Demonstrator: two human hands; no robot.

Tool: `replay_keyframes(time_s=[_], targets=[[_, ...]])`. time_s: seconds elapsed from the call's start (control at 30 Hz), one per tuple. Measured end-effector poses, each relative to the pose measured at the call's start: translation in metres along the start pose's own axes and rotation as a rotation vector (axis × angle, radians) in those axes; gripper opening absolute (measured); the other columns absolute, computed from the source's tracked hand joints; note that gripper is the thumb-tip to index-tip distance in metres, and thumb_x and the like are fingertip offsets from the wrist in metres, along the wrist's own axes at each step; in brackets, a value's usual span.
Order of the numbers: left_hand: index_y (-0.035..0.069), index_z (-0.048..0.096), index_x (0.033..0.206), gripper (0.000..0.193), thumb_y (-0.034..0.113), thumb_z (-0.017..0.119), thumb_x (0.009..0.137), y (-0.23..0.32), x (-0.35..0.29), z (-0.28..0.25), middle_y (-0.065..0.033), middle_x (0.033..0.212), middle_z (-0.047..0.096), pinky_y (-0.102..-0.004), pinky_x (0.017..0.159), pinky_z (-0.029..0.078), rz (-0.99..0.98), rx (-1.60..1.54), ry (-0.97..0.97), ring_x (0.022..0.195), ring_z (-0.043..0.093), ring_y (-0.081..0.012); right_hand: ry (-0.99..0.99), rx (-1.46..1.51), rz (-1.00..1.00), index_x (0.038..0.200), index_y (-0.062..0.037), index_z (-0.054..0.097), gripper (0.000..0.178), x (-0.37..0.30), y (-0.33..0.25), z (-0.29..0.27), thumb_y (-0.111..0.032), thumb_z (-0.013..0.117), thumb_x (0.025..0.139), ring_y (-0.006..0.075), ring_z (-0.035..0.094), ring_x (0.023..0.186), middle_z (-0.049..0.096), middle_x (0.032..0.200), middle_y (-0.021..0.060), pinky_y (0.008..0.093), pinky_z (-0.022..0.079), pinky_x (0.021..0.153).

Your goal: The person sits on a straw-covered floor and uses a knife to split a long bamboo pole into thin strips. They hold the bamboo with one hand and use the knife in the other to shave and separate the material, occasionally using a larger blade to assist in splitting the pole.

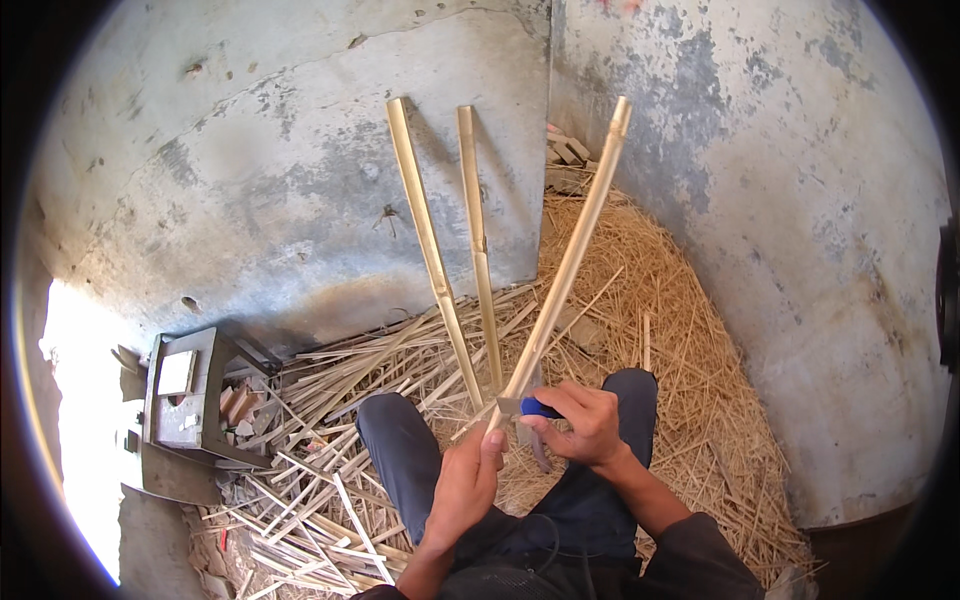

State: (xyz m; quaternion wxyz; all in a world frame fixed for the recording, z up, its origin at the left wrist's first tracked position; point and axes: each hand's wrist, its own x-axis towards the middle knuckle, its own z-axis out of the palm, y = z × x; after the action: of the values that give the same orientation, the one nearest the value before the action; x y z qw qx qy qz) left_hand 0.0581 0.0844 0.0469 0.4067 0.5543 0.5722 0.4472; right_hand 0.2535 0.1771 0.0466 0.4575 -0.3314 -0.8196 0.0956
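My left hand (467, 482) is closed around the lower end of a long split bamboo strip (568, 265), which slants up and away to the right. In my right hand (588, 425) is a knife with a blue handle (538, 408), my fingers wrapped round the handle. The knife's short, flat blade (509, 405) lies across the strip just above my left hand. Whether the blade has cut in is too small to tell. Two more bamboo strips, one longer (425, 220) and one shorter (474, 200), lean upright against the wall ahead.
Split bamboo pieces (310, 530) litter the floor at left, and a heap of fine shavings (690, 400) spreads along the right. A small dark wooden stool or box (190, 400) lies at left. Stained walls (290, 180) meet in a corner ahead. My knees (400, 450) flank the work.
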Motion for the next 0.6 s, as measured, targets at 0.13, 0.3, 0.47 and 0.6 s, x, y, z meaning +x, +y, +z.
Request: replay_keyframes(time_s=[0.13,0.3,0.47,0.6], targets=[[-0.002,0.061,0.112,0.029,0.025,0.049,0.117,0.015,0.001,0.005,-0.0245,0.076,0.063,-0.0537,0.066,0.048,0.047,0.119,0.044,0.071,0.065,-0.0481,0.001,-0.010,-0.033,0.101,-0.0054,0.079,0.035,0.000,-0.002,0.002,-0.040,0.084,0.093,0.0255,0.068,0.060,0.072,0.078,0.0086,0.0352,0.053,0.054],[0.000,0.059,0.112,0.024,0.023,0.052,0.115,0.013,0.000,0.007,-0.0284,0.080,0.065,-0.0590,0.066,0.046,0.029,0.205,0.051,0.079,0.065,-0.0541,0.029,-0.048,-0.030,0.098,-0.0066,0.080,0.034,0.005,-0.003,-0.002,-0.039,0.085,0.092,0.0248,0.067,0.058,0.070,0.076,0.0071,0.0355,0.051,0.053],[0.001,0.060,0.112,0.024,0.023,0.052,0.115,0.013,-0.003,0.009,-0.0289,0.080,0.065,-0.0607,0.066,0.046,0.040,0.204,0.058,0.078,0.065,-0.0540,0.029,-0.110,-0.054,0.098,-0.0075,0.080,0.032,0.009,-0.003,-0.007,-0.038,0.086,0.091,0.0243,0.066,0.057,0.070,0.074,0.0062,0.0347,0.050,0.052],[0.001,0.060,0.111,0.023,0.023,0.052,0.115,0.009,-0.005,0.005,-0.0286,0.079,0.065,-0.0608,0.066,0.046,0.032,0.244,0.047,0.076,0.065,-0.0535,0.026,-0.154,-0.088,0.099,-0.0117,0.080,0.030,0.010,0.001,-0.009,-0.039,0.087,0.089,0.0215,0.066,0.057,0.071,0.076,0.0025,0.0347,0.050,0.052]])
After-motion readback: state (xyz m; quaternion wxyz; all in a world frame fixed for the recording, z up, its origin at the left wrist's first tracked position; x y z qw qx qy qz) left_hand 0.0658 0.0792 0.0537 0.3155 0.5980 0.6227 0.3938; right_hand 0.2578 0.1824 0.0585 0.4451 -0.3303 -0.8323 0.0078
